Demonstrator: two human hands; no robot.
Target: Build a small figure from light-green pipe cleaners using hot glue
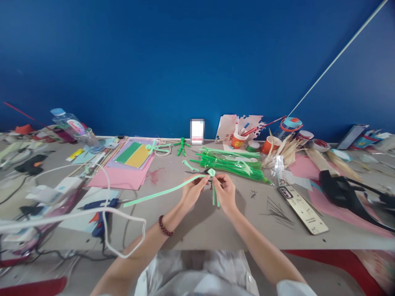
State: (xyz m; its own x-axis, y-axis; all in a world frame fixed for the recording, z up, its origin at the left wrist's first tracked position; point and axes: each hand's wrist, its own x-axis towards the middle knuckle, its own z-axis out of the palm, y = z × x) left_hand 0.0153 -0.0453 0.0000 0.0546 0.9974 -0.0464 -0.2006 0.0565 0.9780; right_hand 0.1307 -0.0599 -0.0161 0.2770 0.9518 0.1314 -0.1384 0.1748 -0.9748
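Over the middle of the table, my left hand [194, 190] pinches a pale green pipe cleaner [163, 193], whose long free end stretches out to the left. Facing it, my right hand [226, 190] is closed on a small pale green pipe-cleaner figure [211, 172]. The figure has a rounded knot at its top, and two strands hang down below the fingers. Both sets of fingertips are close together at the knot, partly hiding it. Just beyond lies a bundle of green pipe cleaners [231, 165], with a short pale green piece [190, 166] to its left.
A finished-looking green pipe-cleaner figure [182, 147] stands by the phone-like screen [197, 131]. Coloured sheets [123, 177] and a blue glue gun [100, 218] with a looping white cable lie left. Right are a phone [304, 209], dark wires [279, 211] and a pen cup [238, 140].
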